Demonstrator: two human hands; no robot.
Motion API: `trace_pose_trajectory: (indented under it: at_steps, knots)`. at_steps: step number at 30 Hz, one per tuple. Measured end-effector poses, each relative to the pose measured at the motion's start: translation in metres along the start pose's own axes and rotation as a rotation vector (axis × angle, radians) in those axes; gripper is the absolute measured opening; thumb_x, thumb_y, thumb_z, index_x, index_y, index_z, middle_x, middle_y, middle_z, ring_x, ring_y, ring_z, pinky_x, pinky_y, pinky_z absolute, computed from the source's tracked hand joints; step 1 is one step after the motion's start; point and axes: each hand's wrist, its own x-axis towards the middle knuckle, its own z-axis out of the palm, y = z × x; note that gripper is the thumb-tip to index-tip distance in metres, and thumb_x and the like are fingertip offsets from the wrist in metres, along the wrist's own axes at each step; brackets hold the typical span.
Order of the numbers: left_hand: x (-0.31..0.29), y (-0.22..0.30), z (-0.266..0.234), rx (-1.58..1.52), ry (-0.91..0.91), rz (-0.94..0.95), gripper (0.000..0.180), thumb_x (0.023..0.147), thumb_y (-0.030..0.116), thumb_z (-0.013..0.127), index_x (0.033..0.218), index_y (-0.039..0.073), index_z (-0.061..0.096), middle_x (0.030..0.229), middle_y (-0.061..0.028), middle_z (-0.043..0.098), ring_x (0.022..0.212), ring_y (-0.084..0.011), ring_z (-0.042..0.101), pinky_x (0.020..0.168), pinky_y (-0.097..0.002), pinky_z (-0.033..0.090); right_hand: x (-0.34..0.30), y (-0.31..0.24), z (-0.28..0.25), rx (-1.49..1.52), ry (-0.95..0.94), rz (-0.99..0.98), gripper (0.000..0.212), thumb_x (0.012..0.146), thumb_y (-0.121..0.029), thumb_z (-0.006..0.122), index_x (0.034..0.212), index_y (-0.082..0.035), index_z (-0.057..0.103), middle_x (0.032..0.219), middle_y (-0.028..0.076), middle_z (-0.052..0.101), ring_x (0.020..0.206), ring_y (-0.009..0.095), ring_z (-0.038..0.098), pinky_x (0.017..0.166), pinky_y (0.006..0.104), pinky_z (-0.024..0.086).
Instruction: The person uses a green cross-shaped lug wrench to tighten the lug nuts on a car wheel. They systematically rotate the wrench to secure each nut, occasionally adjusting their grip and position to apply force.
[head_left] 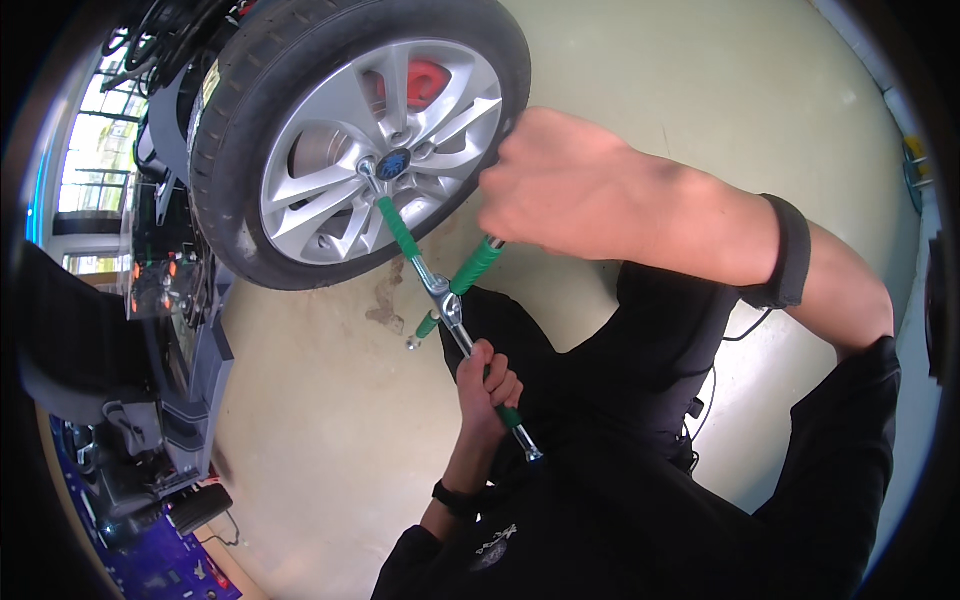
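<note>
Bright daylight fills barred windows (100,150) at left, near a blue light strip (38,190), as a glossy, pale floor (300,430) marked by a brown patch (385,303) stretches toward a whitish wall (918,270) at right.

The wheel (215,185) stands at the upper left of centre, the brake caliper (425,84) behind its spokes. The cross wrench (438,285) runs from beside the centre cap (394,163) toward the lower centre. The left hand (488,378) is around its lower arm; the right hand (548,182), right of the wheel, covers another arm's end.
</note>
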Motion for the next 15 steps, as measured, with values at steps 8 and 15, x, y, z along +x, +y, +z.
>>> trace_pose_trajectory:
  at_steps: [8, 15]
  knots:
    - [0.015, 0.000, 0.046, 0.107, 0.087, 0.006, 0.027, 0.103, 0.030, 0.038, 0.082, 0.014, 0.040, 0.057, 0.0048, 0.030, 0.041, -0.0050, 0.026, 0.041, -0.0230, 0.030, -0.020, 0.056, 0.088, 0.236, 0.414, 0.110, 0.027, 0.071, -0.035, 0.075, 0.075, -0.012, 0.063, 0.068, 0.004, 0.058, 0.069, 0.026, 0.060, 0.061, 0.0408, 0.045]
    - [0.033, -0.017, 0.027, 0.156, 0.076, 0.013, 0.027, 0.102, 0.030, 0.043, 0.080, 0.014, 0.040, 0.056, 0.0041, 0.030, 0.042, -0.0063, 0.028, 0.042, -0.0233, 0.029, -0.007, 0.049, 0.064, 0.359, 0.080, 0.244, 0.036, 0.071, -0.039, 0.076, 0.068, -0.006, 0.061, 0.072, 0.009, 0.060, 0.072, 0.031, 0.060, 0.064, 0.0413, 0.046]
